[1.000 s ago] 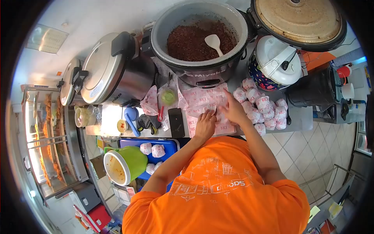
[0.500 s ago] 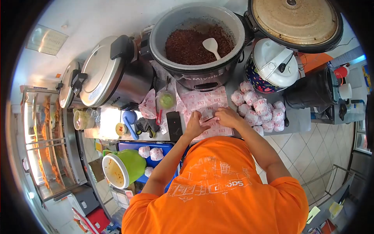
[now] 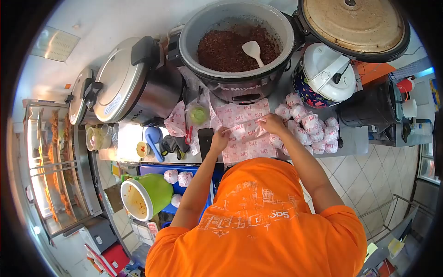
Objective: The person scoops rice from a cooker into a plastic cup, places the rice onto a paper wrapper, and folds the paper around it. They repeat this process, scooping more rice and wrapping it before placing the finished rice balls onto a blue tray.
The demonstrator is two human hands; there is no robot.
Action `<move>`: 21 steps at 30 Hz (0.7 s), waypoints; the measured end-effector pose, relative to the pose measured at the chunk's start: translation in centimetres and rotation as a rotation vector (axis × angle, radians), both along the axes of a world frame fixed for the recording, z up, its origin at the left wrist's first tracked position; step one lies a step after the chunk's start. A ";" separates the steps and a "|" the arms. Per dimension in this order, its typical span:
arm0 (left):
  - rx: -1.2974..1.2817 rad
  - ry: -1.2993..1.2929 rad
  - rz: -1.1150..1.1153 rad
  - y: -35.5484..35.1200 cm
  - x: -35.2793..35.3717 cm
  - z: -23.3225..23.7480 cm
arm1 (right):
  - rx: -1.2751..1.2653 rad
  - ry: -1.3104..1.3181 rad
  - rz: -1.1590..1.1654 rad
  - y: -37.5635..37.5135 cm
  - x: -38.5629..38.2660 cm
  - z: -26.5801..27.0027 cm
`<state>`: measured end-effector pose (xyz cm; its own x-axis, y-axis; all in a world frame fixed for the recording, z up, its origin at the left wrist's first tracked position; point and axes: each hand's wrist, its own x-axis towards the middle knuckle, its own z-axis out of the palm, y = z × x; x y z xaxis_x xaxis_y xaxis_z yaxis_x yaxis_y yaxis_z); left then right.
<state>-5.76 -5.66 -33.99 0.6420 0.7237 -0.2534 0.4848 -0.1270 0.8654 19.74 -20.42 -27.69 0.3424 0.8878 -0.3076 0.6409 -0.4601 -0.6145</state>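
Between my hands a sheet of white wrapping paper (image 3: 246, 131), printed with red RICE lettering, is pulled out over more of the same paper on the counter. My left hand (image 3: 220, 137) pinches its left edge, close to a black phone (image 3: 206, 140). With closed fingers my right hand (image 3: 271, 123) grips the sheet's upper right part. To the right of that hand lies a pile of paper-wrapped balls (image 3: 310, 128). Behind the paper stands a large open rice cooker (image 3: 237, 83) with dark reddish-brown rice (image 3: 226, 51) and a white rice paddle (image 3: 253, 51) in it.
Two closed cookers (image 3: 122, 83) stand at the left. A floral pot with a white lid (image 3: 327, 74) is at the back right. On the counter's left are a blue ladle (image 3: 153, 138) and dark gloves (image 3: 175, 147). A green bucket (image 3: 154, 191) stands below, beside several wrapped balls (image 3: 177, 177).
My hands have moved apart, the left one leftward and the right one slightly up and right. The paper between them is now spread wider, where before they met over it.
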 end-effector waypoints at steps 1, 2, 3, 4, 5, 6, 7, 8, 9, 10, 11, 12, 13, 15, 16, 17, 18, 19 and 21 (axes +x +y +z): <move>-0.002 0.000 0.000 -0.7 0.7 1.2 | -0.002 0.000 0.000 0.0 -0.5 -0.9; 0.117 0.082 0.022 -1.4 1.4 2.4 | -0.013 -0.026 -0.085 0.0 -1.2 -2.0; 0.235 0.163 0.043 -2.1 2.0 3.7 | -0.024 -0.053 -0.171 0.1 -1.9 -2.3; 0.249 0.106 0.053 -2.8 2.5 4.1 | -0.026 -0.051 -0.172 0.1 -2.3 -2.5; 0.248 0.107 0.051 -3.0 2.7 3.4 | -0.042 -0.116 -0.171 0.1 -2.6 -2.7; 0.404 0.078 0.008 -3.1 3.0 2.9 | -0.059 -0.181 -0.170 0.1 -3.1 -2.6; 0.560 0.049 -0.037 -3.3 3.1 2.4 | -0.061 -0.178 -0.172 -0.1 -3.6 -2.5; 0.560 0.049 -0.042 -3.5 3.0 2.0 | 0.064 -0.352 -0.132 -0.3 -4.1 -2.4; 0.541 0.116 -0.080 -3.7 3.2 2.9 | 0.190 -0.526 -0.092 -0.5 -4.4 -2.2; 0.522 0.182 -0.118 -3.9 3.3 3.8 | 0.188 -0.526 -0.098 -0.5 -4.5 -1.6; 0.521 0.181 -0.124 -4.0 3.4 4.4 | 0.214 -0.560 0.001 -0.6 -4.5 -0.9; 0.564 0.265 -0.192 -3.9 3.3 5.0 | 0.240 -0.593 0.101 -0.9 -4.5 -0.2; 0.606 0.350 -0.262 -3.9 3.3 6.0 | 0.237 -0.592 0.094 -1.2 -4.6 0.2; 0.728 0.349 -0.337 -4.5 2.5 8.6 | 0.177 -0.570 0.186 -1.8 -5.0 1.1; 0.848 0.347 -0.401 -4.6 2.1 9.4 | 0.179 -0.568 0.180 -1.9 -5.4 2.2; 0.848 0.352 -0.406 -4.6 1.8 9.1 | 0.122 -0.594 0.225 -2.3 -6.0 3.3; 0.895 0.335 -0.431 -4.9 1.4 8.2 | 0.062 -0.618 0.273 -2.5 -6.6 3.9; 0.942 0.316 -0.456 -5.1 1.1 7.1 | 0.061 -0.612 0.271 -2.6 -6.9 2.4; 1.067 0.339 -0.451 -4.9 0.8 4.8 | 0.095 -0.658 0.225 -2.5 -7.2 -0.4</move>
